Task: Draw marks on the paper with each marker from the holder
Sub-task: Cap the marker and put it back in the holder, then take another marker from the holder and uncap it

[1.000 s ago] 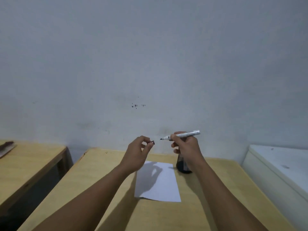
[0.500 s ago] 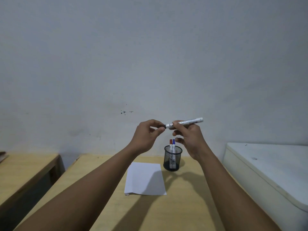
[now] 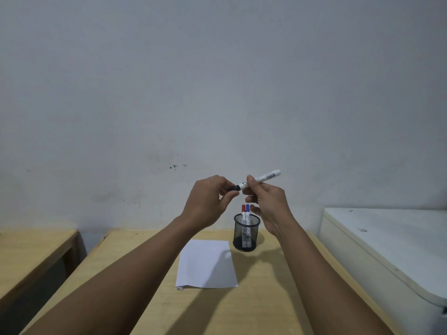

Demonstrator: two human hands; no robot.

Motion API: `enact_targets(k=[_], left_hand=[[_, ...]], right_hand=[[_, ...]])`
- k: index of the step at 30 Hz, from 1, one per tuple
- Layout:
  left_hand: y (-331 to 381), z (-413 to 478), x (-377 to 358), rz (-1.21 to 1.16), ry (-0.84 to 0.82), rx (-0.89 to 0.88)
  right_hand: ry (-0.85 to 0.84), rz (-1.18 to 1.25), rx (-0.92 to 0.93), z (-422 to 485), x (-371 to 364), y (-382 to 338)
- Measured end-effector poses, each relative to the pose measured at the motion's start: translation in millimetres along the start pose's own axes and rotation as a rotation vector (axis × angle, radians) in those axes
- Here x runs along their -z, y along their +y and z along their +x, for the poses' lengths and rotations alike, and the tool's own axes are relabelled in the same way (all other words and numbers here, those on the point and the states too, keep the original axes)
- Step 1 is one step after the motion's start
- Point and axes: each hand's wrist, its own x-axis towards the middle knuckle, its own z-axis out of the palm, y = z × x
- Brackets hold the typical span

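Note:
My right hand (image 3: 268,204) holds a white marker (image 3: 264,178) by its barrel, raised in front of the wall, tip end pointing left. My left hand (image 3: 208,204) pinches the marker's black cap (image 3: 235,188) at that end, and cap and barrel are joined. Below the hands, a black mesh holder (image 3: 246,234) stands on the wooden table (image 3: 266,298) with a red-capped marker (image 3: 243,209) and a blue-capped marker (image 3: 247,208) upright in it. A white sheet of paper (image 3: 205,264) lies flat just left of the holder.
A second wooden table (image 3: 26,255) stands to the left across a dark gap. A white cabinet or appliance top (image 3: 391,243) borders the table on the right. A plain grey wall is close behind.
A second ago the cap in my left hand was apart from the bare marker tip. The hands came together and rose, and the cap now sits on the marker's end.

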Motion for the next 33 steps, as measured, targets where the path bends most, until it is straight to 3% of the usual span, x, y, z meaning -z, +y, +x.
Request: enact_targets(k=[3, 5, 8, 12, 17, 22, 33], left_hand=[[1, 15, -1, -0.025, 0.023, 0.076], [1, 26, -6, -0.033, -0.010, 0.116], [-2, 38, -16, -0.067, -0.070, 0.146], [-9, 48, -34, -0.095, -0.119, 0.178], [-21, 56, -61, -0.186, -0.132, 0.273], [-57, 55, -94, -0.041, -0.194, 0.402], [-113, 50, -167, 0.008, -0.404, 0.567]], right_hand=[[0.226, -0.127, -0.035, 11, 0, 6], [0.289, -0.334, 0.070, 17, 5, 11], [0.215, -0.701, 0.250, 24, 15, 12], [0.043, -0.904, 0.300, 34, 23, 17], [0.054, -0.970, 0.334, 60, 29, 35], [0.116, -0.962, 0.263, 94, 39, 61], [-0.098, -1.254, 0.222, 137, 61, 118]])
